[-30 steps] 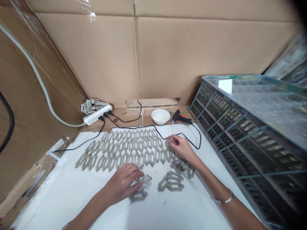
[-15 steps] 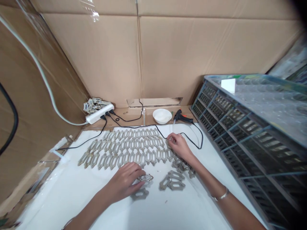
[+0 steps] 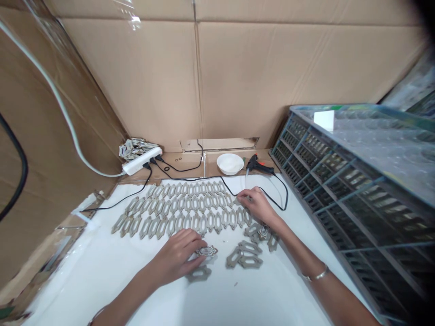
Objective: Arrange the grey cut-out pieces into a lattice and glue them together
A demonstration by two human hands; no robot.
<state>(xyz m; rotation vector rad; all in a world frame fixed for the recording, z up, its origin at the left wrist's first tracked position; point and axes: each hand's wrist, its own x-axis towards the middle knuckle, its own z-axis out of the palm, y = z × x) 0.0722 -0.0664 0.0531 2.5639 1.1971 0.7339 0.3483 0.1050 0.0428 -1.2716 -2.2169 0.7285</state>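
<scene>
My left hand (image 3: 181, 253) pinches a small ornate frame piece (image 3: 208, 251), pale-edged with a long opening, just above the white tabletop. Beneath those fingers lies another grey frame piece (image 3: 200, 273). At the right end of the middle row, my right hand (image 3: 258, 206) has its fingertips closed on a grey frame piece (image 3: 236, 201), mostly hidden by them. Several rows of similar grey frame pieces (image 3: 186, 222) spread across the table to the left. By my right forearm are loose frame pieces (image 3: 250, 261), partly overlapping; one patterned piece (image 3: 264, 231) shows its decorated face.
A black glue gun (image 3: 260, 166) and a white bowl (image 3: 230, 164) stand at the back. Cords run from a white power strip (image 3: 142, 161), beside a heap of frame pieces (image 3: 134, 148). A grey plastic crate (image 3: 326, 176) borders the right; cardboard walls (image 3: 238, 81) enclose the back and left.
My right hand has shifted slightly right, its wrist lower, with the fingertips still near the row's end. More of the loose pieces beside the forearm shows. My left hand is nearly unmoved.
</scene>
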